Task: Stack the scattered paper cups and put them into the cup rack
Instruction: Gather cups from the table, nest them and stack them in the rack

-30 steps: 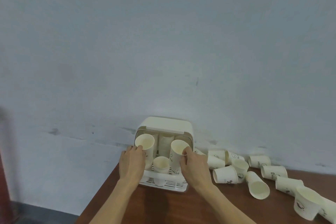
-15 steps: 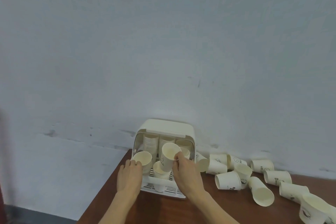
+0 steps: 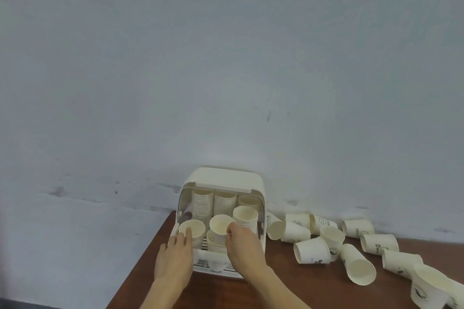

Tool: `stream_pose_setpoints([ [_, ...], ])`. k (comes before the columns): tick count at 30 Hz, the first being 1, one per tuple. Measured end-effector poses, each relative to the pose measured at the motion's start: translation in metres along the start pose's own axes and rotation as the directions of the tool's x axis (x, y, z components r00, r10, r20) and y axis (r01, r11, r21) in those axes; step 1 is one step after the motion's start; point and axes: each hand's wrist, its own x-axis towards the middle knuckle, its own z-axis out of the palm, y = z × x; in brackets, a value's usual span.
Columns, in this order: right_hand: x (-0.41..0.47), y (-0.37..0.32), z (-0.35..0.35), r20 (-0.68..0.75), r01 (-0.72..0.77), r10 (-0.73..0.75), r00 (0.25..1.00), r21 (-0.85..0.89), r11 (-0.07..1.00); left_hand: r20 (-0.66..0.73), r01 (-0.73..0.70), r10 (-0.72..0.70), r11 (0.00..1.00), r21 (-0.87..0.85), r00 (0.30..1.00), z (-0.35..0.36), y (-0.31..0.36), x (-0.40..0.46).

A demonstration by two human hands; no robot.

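dim flat light, soft focus, edge distortion

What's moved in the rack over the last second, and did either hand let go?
Both hands brought their cups down into the cup rack. The left hand holds its cup at front left; the right hand keeps its grip on a cup over the middle stack. Neither let go. The scattered cups stayed put.
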Motion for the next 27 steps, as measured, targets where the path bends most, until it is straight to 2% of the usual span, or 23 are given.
stream_pose_setpoints([
  [8,-0.002,0.006,0.013,0.121,0.080,-0.063,0.991,-0.145,0.986,-0.008,-0.048,0.048,0.999,-0.018,0.999,0.002,0.000,-0.003],
  [12,-0.011,0.007,0.011,0.137,0.099,-0.084,0.987,-0.110,0.989,0.034,-0.029,0.032,0.996,-0.086,0.999,-0.003,0.000,-0.005],
  [16,-0.021,0.014,0.008,0.068,0.067,-0.064,0.996,-0.047,0.997,0.090,0.024,-0.009,0.986,-0.164,0.996,-0.009,0.005,-0.010],
  [20,-0.032,0.032,-0.003,-0.016,0.051,-0.052,0.999,-0.046,0.998,0.040,0.072,-0.065,0.976,-0.205,0.997,-0.014,0.023,-0.018],
  [27,-0.057,0.087,-0.031,-0.121,-0.038,0.034,0.992,-0.030,0.999,-0.055,-0.034,0.017,0.943,-0.332,0.998,-0.033,0.072,-0.025],
])
